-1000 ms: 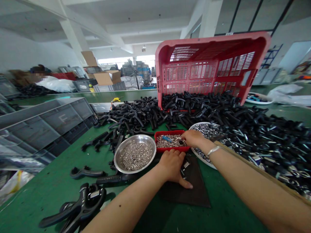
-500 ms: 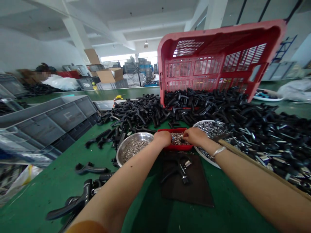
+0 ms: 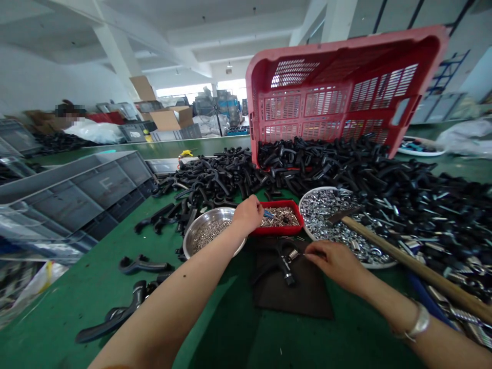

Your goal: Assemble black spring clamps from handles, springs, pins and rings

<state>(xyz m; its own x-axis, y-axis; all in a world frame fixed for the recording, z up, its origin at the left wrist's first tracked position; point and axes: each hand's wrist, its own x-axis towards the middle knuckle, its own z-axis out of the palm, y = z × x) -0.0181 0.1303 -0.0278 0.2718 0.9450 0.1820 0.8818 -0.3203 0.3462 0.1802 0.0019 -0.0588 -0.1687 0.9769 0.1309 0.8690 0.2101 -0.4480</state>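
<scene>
My left hand is closed at the left edge of a red tray of small metal pins. A small blue piece shows by its fingertips; whether they grip it is unclear. My right hand pinches a thin, small metal pin over the right side of a dark mat. On that mat lies a black forked clamp-like part with a metal spring at its upper right. A steel bowl of tiny metal pieces stands partly behind my left wrist.
A hammer lies across a white dish of shiny metal parts at right. Black parts are heaped behind, spilling from a tipped red crate. Grey bins stand left. A person is far back left.
My right hand has left the red tray, coming toward me and to the right, now with a pin pinched. My left hand has shifted slightly left and up.
</scene>
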